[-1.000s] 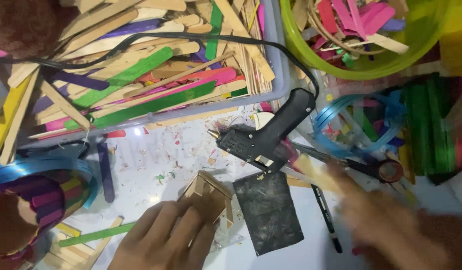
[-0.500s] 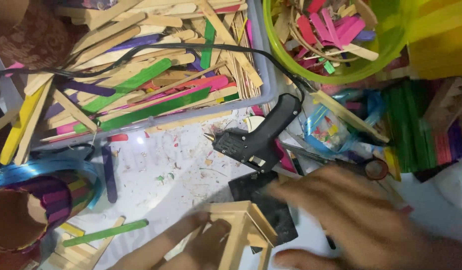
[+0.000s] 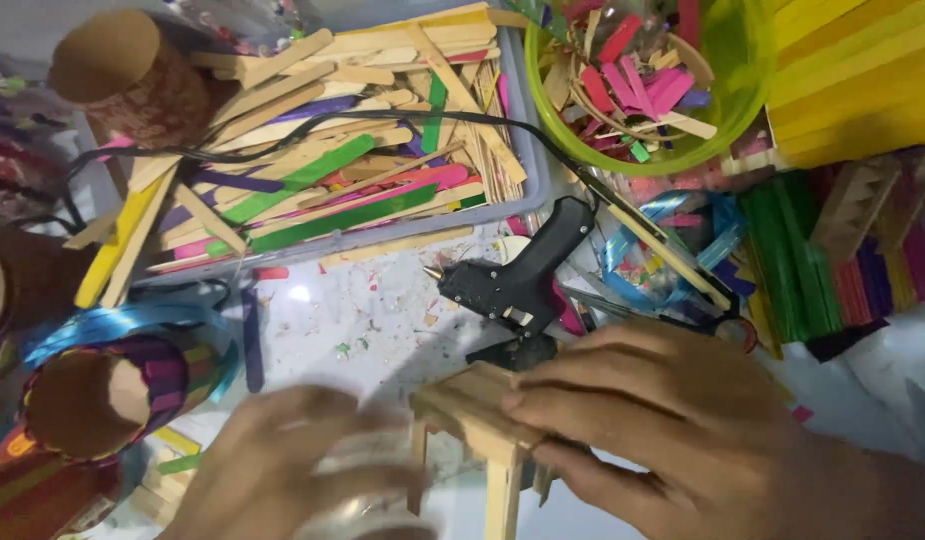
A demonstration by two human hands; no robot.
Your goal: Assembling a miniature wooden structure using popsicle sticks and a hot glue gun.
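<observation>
Your right hand (image 3: 682, 420) had come in from the side and now gripped the top of the little wooden stick frame (image 3: 477, 425), which stood raised near the counter's (image 3: 322, 320) front edge. Your left hand (image 3: 292, 470) was blurred beside its legs; whether it was gripping, I cannot tell. The black glue gun (image 3: 517, 285) lay untouched just behind.

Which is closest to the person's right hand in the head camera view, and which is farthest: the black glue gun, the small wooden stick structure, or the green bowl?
1. The small wooden stick structure: under the right hand, its fingers touching it.
2. The black glue gun: just above the hand, mid-table.
3. The green bowl: farthest, at the top right.
</observation>
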